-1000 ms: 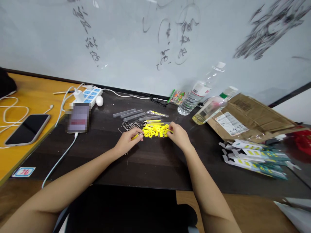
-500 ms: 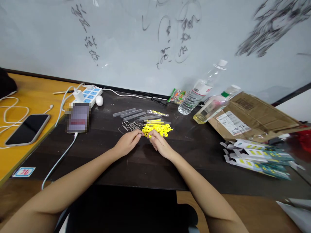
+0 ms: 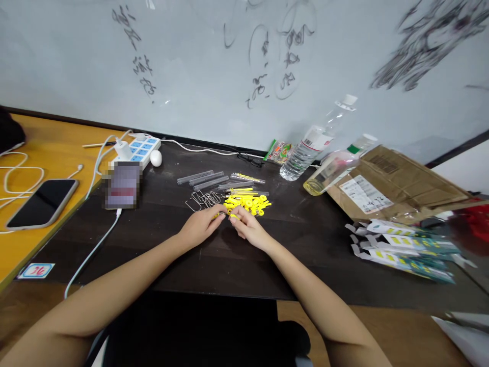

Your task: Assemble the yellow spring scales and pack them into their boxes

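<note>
My left hand (image 3: pixel 201 223) is closed, fingertips pinched near a small dark or metallic bit. A speck of yellow shows at its fingers, too small to name. Facing it, almost touching, my right hand (image 3: pixel 250 228) pinches a small yellow plastic part (image 3: pixel 234 217) between thumb and forefinger. Just beyond the fingers lies a heap of yellow plastic parts (image 3: pixel 252 203), some with ring ends. Bent metal wire hooks (image 3: pixel 206 199) lie to its left. Behind them are several clear plastic tubes (image 3: pixel 208 179), and one clear tube (image 3: pixel 248 178) has yellow inside.
On the left are a power strip (image 3: pixel 141 149), a charging phone (image 3: pixel 123 186) and another phone (image 3: pixel 44 204). Right of the heap stand a water bottle (image 3: pixel 305 153) and a bottle with yellow liquid (image 3: pixel 336 165), then a cardboard parcel (image 3: pixel 397 178) and flattened boxes (image 3: pixel 408 250). Glasses (image 3: pixel 250 159) lie behind.
Both hands have moved slightly, the right one a little leftward with its yellow part, so the fingertips are closer together. Yellow now shows at the left fingers. The heap looks unchanged.
</note>
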Demonstrator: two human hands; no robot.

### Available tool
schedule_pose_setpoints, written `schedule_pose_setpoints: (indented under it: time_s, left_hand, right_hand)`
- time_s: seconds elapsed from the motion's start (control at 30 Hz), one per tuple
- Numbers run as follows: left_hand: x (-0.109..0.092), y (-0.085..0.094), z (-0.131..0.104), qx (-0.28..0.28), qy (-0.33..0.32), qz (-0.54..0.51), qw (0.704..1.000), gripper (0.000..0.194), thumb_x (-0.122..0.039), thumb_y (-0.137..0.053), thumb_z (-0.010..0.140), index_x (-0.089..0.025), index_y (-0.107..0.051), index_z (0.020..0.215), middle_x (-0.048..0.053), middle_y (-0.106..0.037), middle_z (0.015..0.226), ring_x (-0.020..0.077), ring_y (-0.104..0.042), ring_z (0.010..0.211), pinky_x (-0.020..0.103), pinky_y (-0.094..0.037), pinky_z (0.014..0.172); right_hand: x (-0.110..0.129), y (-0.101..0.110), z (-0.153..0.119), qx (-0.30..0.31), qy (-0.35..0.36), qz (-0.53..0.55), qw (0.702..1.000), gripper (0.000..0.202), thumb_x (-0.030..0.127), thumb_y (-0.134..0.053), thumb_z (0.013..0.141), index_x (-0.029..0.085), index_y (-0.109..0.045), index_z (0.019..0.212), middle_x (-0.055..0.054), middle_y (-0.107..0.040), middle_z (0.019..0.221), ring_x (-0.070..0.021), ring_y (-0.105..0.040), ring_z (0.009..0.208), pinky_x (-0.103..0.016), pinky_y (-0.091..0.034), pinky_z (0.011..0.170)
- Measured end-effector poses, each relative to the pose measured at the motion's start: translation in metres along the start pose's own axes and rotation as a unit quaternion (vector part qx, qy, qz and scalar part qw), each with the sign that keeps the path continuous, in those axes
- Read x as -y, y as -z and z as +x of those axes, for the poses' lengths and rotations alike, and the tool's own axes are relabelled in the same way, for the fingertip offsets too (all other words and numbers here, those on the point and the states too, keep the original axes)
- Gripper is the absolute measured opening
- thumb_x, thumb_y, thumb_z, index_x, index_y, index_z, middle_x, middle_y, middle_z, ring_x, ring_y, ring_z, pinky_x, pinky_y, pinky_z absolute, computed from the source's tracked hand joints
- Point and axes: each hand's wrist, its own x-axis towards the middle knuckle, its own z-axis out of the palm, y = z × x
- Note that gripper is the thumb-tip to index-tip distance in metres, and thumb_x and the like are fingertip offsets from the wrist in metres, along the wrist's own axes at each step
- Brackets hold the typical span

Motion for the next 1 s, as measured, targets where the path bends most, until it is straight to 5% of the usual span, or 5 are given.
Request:
schedule_pose_setpoints:
  time_s: [0.17, 0.37, 1.0]
  left_hand:
    - [0.0014, -0.0027, -0.0006, -0.014, -0.050, 0.004, 0.999, 0.022, -0.031, -0.038, 0.095, -0.022, -0.055, 0.105, 0.003, -0.065, 0.102, 0.0155, -0.062, 0.091, 0.027, -0.046, 0.080]
    - [0.0003, -0.0020, -0.0004, -0.034, -0.064, -0.002, 0.997, 0.017, -0.026, -0.039, 0.094, -0.020, -0.055, 0.094, 0.003, -0.061, 0.090, 0.0145, -0.060, 0.084, 0.027, -0.046, 0.077]
    - [0.0046, -0.0051, -0.0005, -0.054, -0.097, -0.007, 0.994, 0.017, -0.028, -0.043, 0.094, -0.019, -0.057, 0.095, 0.003, -0.066, 0.093, 0.0138, -0.062, 0.086, 0.026, -0.046, 0.079]
  right_hand:
    - [0.0022, -0.0040, -0.0003, 0.041, -0.035, 0.091, 0.994, 0.025, 0.045, -0.049, 0.090, 0.022, -0.043, 0.085, 0.010, -0.029, 0.058, -0.0053, -0.022, 0.044, -0.015, -0.023, 0.037]
    - [0.0045, -0.0076, -0.0001, 0.051, -0.054, 0.143, 0.987, 0.022, 0.042, -0.051, 0.088, 0.021, -0.043, 0.084, 0.010, -0.030, 0.057, -0.0050, -0.020, 0.044, -0.014, -0.025, 0.036]
    - [0.0076, -0.0069, -0.0027, 0.090, -0.118, 0.205, 0.967, 0.030, 0.046, -0.052, 0.088, 0.021, -0.041, 0.077, 0.010, -0.031, 0.055, -0.0048, -0.021, 0.042, -0.014, -0.027, 0.034]
